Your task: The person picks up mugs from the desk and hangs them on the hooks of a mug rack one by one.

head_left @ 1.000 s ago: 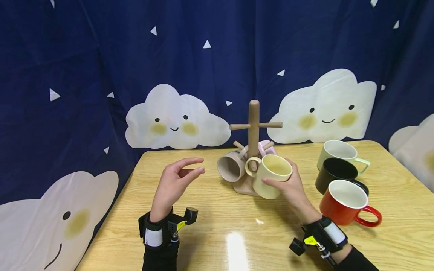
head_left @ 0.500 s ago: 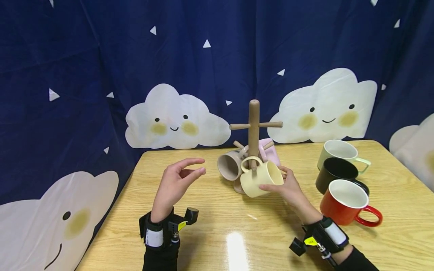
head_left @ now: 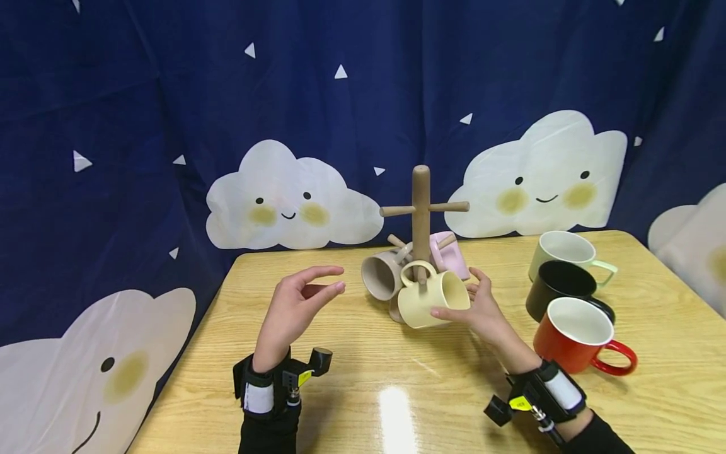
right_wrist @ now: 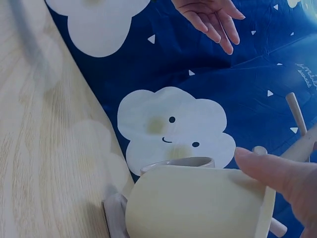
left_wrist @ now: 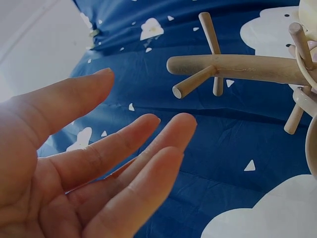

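Observation:
A wooden mug stand is on the table. From its front lower peg the cream mug hangs by its handle, tilted, its mouth facing right. My right hand is at the mug's mouth end, thumb over the near side and fingers spread by the rim; the wrist view shows the thumb straight along the edge. Contact is hard to tell. A grey-beige mug hangs left, a pink mug behind. Left of the stand, my left hand hovers with relaxed fingers, holding nothing.
Along the table's right side stand a red mug, a black mug and a pale green mug, handles to the right. Two upper pegs of the stand stick out left and right. A dark blue curtain hangs behind.
The cream mug has tipped from nearly upright to tilted rightward and moved slightly left, its handle over the peg. My right hand's fingers have spread. My left hand stays put.

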